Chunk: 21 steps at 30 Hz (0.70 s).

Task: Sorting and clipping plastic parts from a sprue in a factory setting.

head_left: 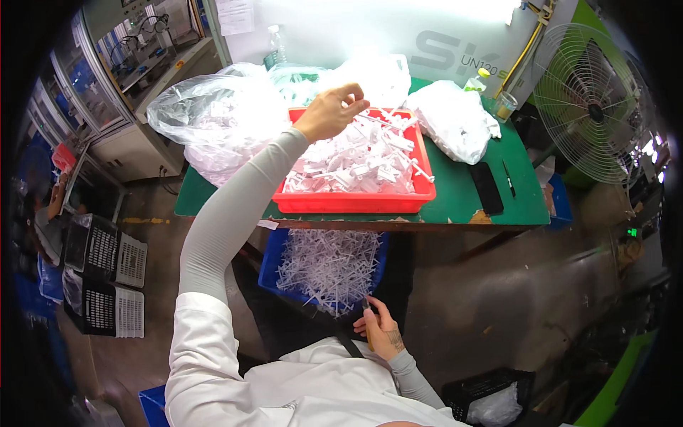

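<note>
My left hand [332, 112] reaches over a red tray [348, 204] heaped with small white plastic parts [348, 160]. Its fingers are bent into a pinch; whether a thin white piece beside the fingertips is held or lies on the heap, I cannot tell. Low in front of my body, my right hand [382, 333] is closed around a small hand tool [369, 344] with a dark end and a yellowish part; the fingers hide most of it. Just beyond that hand, a blue bin [269, 265] below the table edge holds many thin, whitish plastic sticks [327, 267].
The tray stands on a green table [516, 199]. Clear bags of white parts [220, 121], a white bag [455, 121], a phone [486, 188] and a pen [509, 178] lie around it. A large fan [594, 110] stands right; black crates [91, 245] and another person [50, 228] are left.
</note>
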{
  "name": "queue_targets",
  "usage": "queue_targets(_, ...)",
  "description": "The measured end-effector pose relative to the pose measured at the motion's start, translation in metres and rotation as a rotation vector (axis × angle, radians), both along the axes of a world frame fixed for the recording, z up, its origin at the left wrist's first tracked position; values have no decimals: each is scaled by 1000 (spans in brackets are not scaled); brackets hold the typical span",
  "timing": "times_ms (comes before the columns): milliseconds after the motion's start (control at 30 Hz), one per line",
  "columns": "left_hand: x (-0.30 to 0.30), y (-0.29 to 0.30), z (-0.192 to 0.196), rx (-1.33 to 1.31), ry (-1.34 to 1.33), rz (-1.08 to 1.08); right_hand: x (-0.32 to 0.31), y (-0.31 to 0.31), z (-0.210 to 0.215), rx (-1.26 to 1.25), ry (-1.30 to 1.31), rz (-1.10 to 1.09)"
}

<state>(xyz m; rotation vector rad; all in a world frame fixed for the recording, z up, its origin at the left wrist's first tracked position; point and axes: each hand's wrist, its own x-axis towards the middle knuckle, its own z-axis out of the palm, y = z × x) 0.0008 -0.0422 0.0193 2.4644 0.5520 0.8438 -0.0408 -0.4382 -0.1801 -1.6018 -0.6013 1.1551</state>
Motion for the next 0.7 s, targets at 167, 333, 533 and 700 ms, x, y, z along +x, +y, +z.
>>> queue_targets(167,-31,-1,-6,-452,-181,-210,7,8,-1,27,-43,61)
queue_targets(333,-25,-26,-30,-6,-68,-69,2,37,3,117,-93,136)
queue_targets(533,-22,-12,-59,-37,-123,-169,-15,48,23,240,-68,203)
queue_targets(700,-23,-12,-81,269,-258,-22,-28,38,-2,102,205,113)
